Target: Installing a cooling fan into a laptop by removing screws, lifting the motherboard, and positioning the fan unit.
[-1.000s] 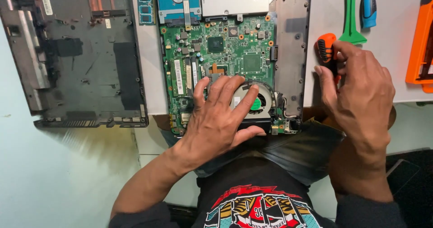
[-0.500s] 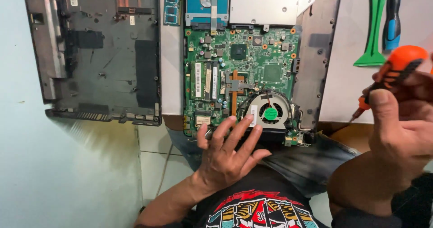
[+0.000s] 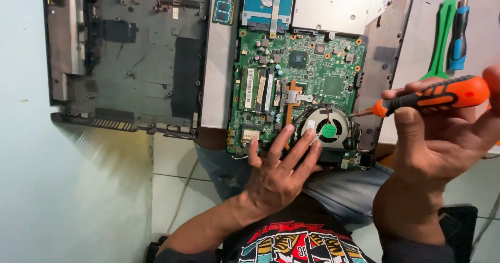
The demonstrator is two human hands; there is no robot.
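Motherboard point(image 3: 297, 80), green with white sticker strips at its left, lies in the opened laptop; left hand point(image 3: 278, 177), fingers spread, has slid below the fan point(image 3: 328, 130). Right hand point(image 3: 442, 133) now grips an orange screwdriver point(image 3: 432, 96) horizontally.

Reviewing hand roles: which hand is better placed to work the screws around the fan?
Right hand: it holds the orange screwdriver, tip beside the fan. Left hand lies flat on the green board.

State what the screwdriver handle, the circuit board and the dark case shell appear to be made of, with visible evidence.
Screwdriver handle: probably glossy orange plastic with black rubbery inserts.
Circuit board: green laminate, seemingly fibreglass, carrying soldered chips and a copper-coloured strip.
Dark case shell: likely matt moulded plastic, given its ribs and screw posts.
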